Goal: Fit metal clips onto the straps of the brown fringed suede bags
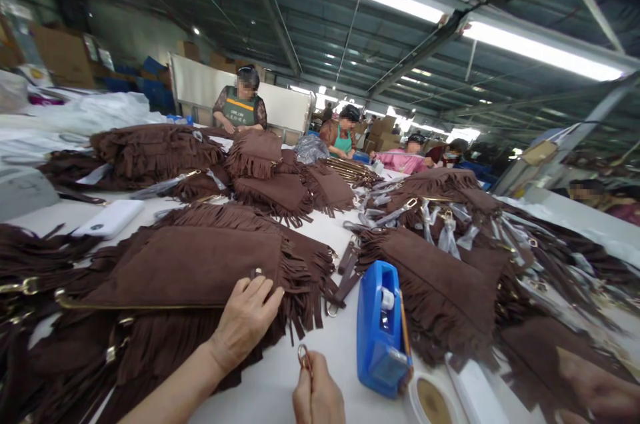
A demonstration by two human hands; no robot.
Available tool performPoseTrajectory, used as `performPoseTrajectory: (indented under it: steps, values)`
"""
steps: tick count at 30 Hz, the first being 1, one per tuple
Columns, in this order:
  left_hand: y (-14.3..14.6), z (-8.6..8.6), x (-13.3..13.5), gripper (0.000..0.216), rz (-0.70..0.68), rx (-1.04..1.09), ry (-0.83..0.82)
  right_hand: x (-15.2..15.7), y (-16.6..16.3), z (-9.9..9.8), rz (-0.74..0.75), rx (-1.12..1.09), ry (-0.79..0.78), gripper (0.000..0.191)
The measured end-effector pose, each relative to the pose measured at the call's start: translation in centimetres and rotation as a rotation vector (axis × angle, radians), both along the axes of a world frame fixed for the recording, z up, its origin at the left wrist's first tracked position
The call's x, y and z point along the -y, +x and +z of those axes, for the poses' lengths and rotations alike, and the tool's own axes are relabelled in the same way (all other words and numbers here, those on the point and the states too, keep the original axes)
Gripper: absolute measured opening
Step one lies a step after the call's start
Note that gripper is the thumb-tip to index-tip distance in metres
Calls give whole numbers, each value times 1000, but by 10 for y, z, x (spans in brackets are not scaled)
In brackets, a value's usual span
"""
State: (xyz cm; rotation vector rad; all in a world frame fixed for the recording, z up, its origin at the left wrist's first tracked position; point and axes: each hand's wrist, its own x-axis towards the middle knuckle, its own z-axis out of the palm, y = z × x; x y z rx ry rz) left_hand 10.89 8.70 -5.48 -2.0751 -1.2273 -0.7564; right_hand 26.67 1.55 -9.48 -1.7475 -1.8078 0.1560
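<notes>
My left hand (246,317) rests on the edge of a brown suede fringed bag (190,264) that lies flat on the white table (330,337), fingers curled over its corner by the fringe. At the bottom edge of the view, my right hand (316,397) is closed in a pinch on a small metal ring clasp (303,356), just above the table. A blue tape dispenser (383,331) stands right beside that hand.
Heaps of the same brown fringed bags (440,291) with wrapped metal hardware cover the table left, right and behind. A white phone-like slab (109,219) lies at the left. A tape roll (431,403) sits lower right. Several people work at the far end.
</notes>
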Motion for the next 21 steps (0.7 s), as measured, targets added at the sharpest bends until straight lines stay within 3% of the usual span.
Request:
performPoseTrajectory:
  steps: [4, 8, 14, 21]
  values:
    - [-6, 5, 0, 17, -37, -62, -19, -26, -1, 21, 122, -83, -9, 28]
    - [-10, 2, -2, 17, -77, -99, -47, -52, -10, 38, 152, 40, -10, 21]
    - [-11, 16, -10, 26, -113, -31, -90, -76, -23, 40, 107, 119, 69, 18]
    - [-19, 36, -15, 32, -144, 93, -196, -89, -41, 50, 196, 123, 148, 11]
